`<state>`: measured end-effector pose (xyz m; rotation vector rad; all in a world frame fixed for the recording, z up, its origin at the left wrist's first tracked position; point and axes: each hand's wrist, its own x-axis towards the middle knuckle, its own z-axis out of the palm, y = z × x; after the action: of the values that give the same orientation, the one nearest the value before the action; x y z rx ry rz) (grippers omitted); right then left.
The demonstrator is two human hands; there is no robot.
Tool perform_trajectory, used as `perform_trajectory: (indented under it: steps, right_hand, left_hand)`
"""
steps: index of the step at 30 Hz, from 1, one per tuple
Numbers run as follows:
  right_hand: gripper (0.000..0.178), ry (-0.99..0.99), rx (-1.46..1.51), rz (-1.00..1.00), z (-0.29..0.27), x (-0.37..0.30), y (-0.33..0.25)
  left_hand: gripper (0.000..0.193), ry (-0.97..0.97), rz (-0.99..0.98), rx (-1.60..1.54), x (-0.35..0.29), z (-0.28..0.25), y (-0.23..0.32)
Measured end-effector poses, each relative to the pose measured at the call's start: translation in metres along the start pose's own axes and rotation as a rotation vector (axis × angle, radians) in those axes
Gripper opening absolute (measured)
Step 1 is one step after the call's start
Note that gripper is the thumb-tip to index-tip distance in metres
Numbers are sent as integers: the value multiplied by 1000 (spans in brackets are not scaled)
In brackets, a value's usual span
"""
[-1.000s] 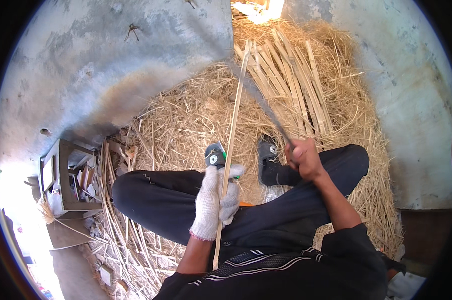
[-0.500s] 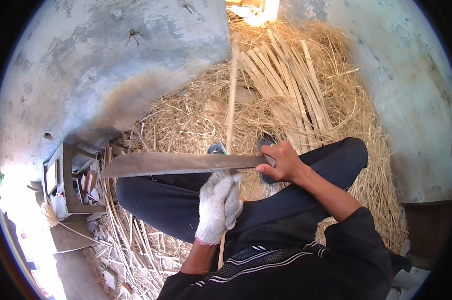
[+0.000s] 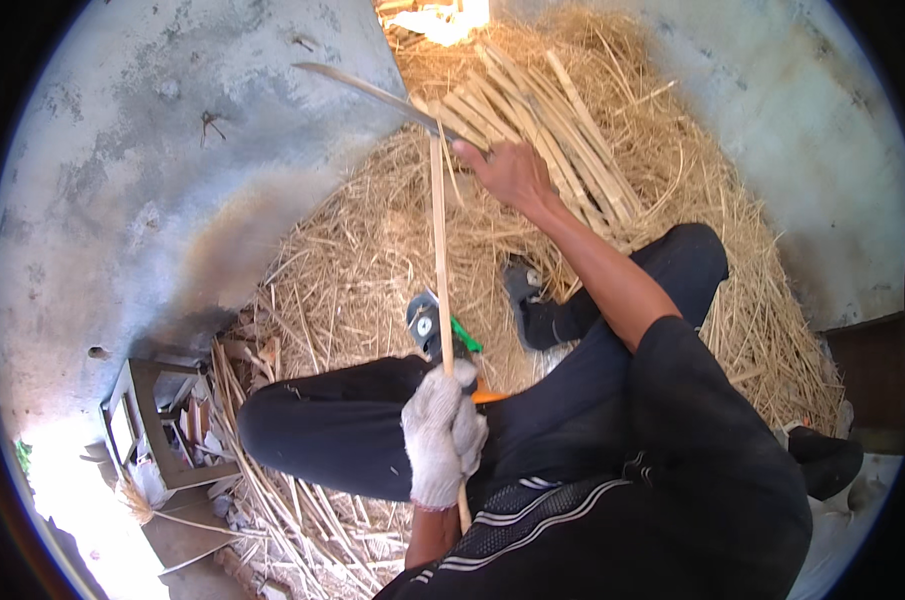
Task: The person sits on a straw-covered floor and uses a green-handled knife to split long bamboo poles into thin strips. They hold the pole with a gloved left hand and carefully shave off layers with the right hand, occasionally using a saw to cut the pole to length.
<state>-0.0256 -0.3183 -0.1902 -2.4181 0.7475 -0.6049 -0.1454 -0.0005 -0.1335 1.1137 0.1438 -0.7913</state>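
Note:
A long, pale bamboo strip [image 3: 440,250] stretches away from my lap, tilted slightly to the left. My left hand [image 3: 437,435], in a white knit glove, is closed round its near part. The strip's lower end comes out below the glove, beside my shirt. Far out, my right hand [image 3: 517,175] is bare and wrapped round the handle of a long machete [image 3: 367,93]; the fingers cover most of that handle. The blade slants up and left, crossing the strip's far end. A thin sliver [image 3: 451,165] stands off the strip just below the blade.
Split bamboo strips [image 3: 562,130] lie bundled on shavings [image 3: 362,250] at the far right. My crossed legs and dark shoes [image 3: 424,320] are beneath the strip, near green and orange objects. A wooden frame [image 3: 157,430] with scraps stands left, against a grey wall [image 3: 202,130].
My right hand has carried the machete from close above the glove out to the strip's far end, and its blade has swung from level to slanted. My left hand keeps its grip.

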Motion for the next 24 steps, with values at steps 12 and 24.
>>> perform_trajectory:
  steps: [12, 24]
  right_hand:
    - [76, -794, 1066, 368, -18, -21, 27]
    - [62, -355, 155, -528, -50, -91, -4]
  left_hand:
    - [24, -171, -122, 65, 3, -42, -14]
    - [35, -61, -92, 287, 28, 19, 38]
